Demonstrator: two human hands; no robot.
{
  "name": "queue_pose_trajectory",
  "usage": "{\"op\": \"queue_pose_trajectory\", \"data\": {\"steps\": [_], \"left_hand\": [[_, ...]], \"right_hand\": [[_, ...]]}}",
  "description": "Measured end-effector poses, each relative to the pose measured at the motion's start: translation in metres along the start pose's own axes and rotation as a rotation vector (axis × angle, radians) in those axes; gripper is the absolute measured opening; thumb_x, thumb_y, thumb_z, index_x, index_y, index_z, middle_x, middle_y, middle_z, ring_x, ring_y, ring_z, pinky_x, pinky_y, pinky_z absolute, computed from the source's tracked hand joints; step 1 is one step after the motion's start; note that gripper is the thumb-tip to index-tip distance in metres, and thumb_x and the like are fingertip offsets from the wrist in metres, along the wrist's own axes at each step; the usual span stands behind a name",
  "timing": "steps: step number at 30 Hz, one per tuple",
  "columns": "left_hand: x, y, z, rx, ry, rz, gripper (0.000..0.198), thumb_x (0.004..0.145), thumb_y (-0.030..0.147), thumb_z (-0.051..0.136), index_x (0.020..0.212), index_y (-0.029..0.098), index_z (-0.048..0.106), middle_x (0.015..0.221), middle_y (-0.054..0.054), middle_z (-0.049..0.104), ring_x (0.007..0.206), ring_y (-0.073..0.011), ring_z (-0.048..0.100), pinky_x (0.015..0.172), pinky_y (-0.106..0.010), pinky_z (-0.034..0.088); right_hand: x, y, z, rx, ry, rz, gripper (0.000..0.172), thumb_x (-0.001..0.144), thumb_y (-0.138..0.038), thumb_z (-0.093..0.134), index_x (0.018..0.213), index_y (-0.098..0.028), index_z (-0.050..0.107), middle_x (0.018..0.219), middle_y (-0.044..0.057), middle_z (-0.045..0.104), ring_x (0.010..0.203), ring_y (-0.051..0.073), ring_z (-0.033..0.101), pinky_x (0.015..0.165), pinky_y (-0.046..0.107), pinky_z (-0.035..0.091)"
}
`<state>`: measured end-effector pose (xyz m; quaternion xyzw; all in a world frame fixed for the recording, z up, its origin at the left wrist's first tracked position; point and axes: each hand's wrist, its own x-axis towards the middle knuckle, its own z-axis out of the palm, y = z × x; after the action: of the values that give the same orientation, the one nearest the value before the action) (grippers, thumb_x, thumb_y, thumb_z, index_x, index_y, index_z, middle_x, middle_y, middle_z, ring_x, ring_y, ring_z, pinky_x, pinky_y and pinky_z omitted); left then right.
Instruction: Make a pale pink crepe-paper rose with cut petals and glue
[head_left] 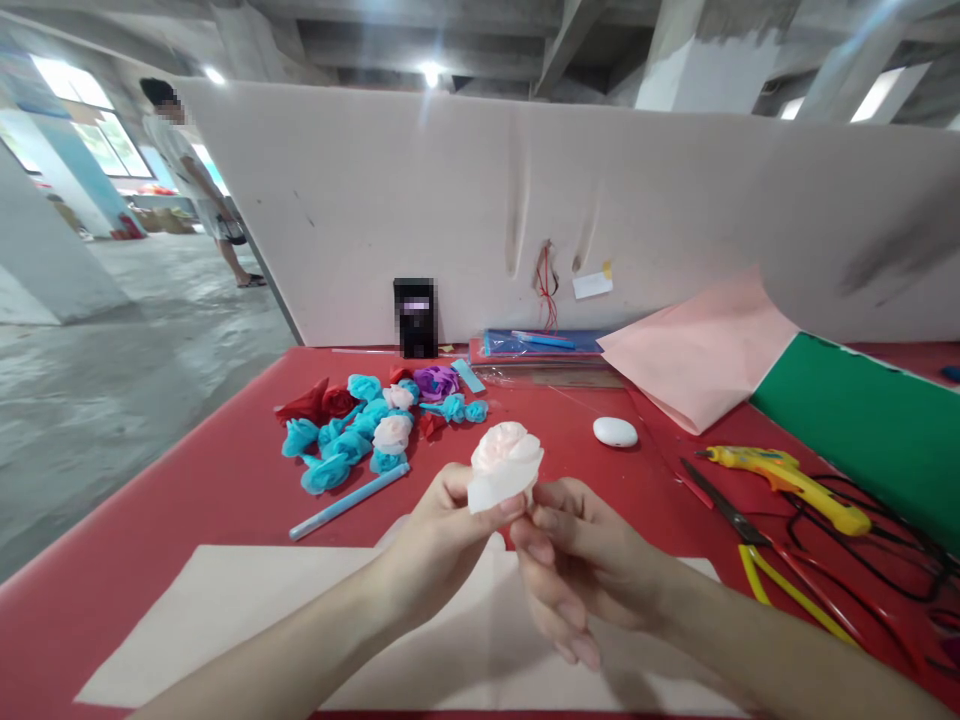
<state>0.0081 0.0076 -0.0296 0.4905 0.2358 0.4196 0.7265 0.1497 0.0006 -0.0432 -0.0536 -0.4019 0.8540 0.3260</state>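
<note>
A pale pink paper rose (506,455) is held up in front of me, its petals facing upward. My left hand (450,530) is closed on it, the thumb pressed against the lower petals. The fingers of my right hand (577,560) pinch at the base of the same rose; the exact grip there is partly hidden. Below both hands a large pale pink paper sheet (247,610) lies flat on the red table (187,470). Beyond my left hand are several blue paper roses (349,445), with red, purple and pink ones among them.
A light blue pen (349,502) lies left of my hands. To the right are a white oval object (615,432), a yellow glue gun (795,483), scissors (739,530), pink paper (705,350) and a green board (862,430). A person (187,165) stands far left.
</note>
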Motion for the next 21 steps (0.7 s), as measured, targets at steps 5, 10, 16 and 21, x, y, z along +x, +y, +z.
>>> {"op": "queue_pose_trajectory", "data": {"steps": [5,10,16,21], "left_hand": [[-0.002,0.0,-0.001,-0.02,0.049,0.038,0.023,0.075,0.033,0.067,0.057,0.018,0.07,0.051,0.0,0.065,0.053,-0.0128,0.055,0.06,-0.024,0.042],[-0.002,-0.001,-0.006,0.099,0.016,0.055,0.036,0.086,0.028,0.054,0.054,0.018,0.067,0.043,-0.001,0.063,0.052,-0.0162,0.058,0.071,-0.031,0.044],[0.003,0.001,-0.008,0.142,0.063,0.079,0.028,0.082,0.027,0.058,0.059,0.019,0.069,0.042,-0.001,0.059,0.074,-0.0221,0.062,0.081,-0.033,0.044],[0.003,0.001,-0.007,0.181,0.098,0.076,0.032,0.081,0.029,0.059,0.051,0.019,0.067,0.042,-0.003,0.059,0.083,-0.0251,0.062,0.086,-0.036,0.043]], "right_hand": [[0.0,-0.007,0.0,-0.306,0.102,-0.111,0.027,0.089,-0.035,0.052,0.072,-0.013,0.055,0.049,-0.002,0.06,0.039,0.008,0.057,0.049,0.019,0.045],[-0.004,-0.017,0.003,-0.784,0.284,-0.179,0.027,0.092,-0.031,0.047,0.073,-0.014,0.056,0.056,0.0,0.065,0.052,0.008,0.061,0.054,0.019,0.04],[-0.004,-0.014,0.001,-0.875,0.354,-0.181,0.029,0.092,-0.033,0.045,0.072,-0.015,0.055,0.056,0.001,0.065,0.052,0.011,0.063,0.054,0.021,0.044],[-0.004,-0.013,-0.002,-0.872,0.349,-0.196,0.028,0.091,-0.034,0.046,0.073,-0.014,0.056,0.057,0.001,0.065,0.051,0.011,0.063,0.055,0.021,0.047]]}}
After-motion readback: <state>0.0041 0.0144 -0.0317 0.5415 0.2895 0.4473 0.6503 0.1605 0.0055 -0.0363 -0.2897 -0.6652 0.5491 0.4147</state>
